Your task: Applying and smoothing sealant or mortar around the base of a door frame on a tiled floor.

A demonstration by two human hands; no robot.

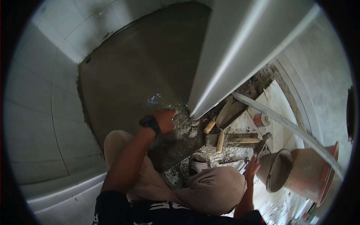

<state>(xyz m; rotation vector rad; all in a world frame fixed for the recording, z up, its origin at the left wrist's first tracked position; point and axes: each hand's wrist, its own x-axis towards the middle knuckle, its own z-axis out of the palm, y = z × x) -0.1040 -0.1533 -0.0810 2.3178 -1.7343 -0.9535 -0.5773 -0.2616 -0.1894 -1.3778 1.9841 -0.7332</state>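
My left hand (166, 121), with a dark watch on the wrist, is low over rough wet mortar (188, 125) near the foot of a pale upright post or door frame (239, 59). Its fingers point away from me, so whether they hold anything is hidden. Out to the right, my right hand (253, 166) is closed around a tool (263, 140) with a dark, dirty head; its exact kind is unclear. Beside that hand stands a mortar-stained bucket (275, 171). Smooth wet cement (140, 70) covers the floor beyond my left hand.
Right of the post lie a pointed trowel (224, 114), a plastering trowel with a wooden handle (243, 140) and a labelled can (261, 120). A long grey bar (281, 123) slants over the dirty tiles. A larger reddish bucket (308, 171) is farther right. Tiled wall (33, 112) bounds the left.
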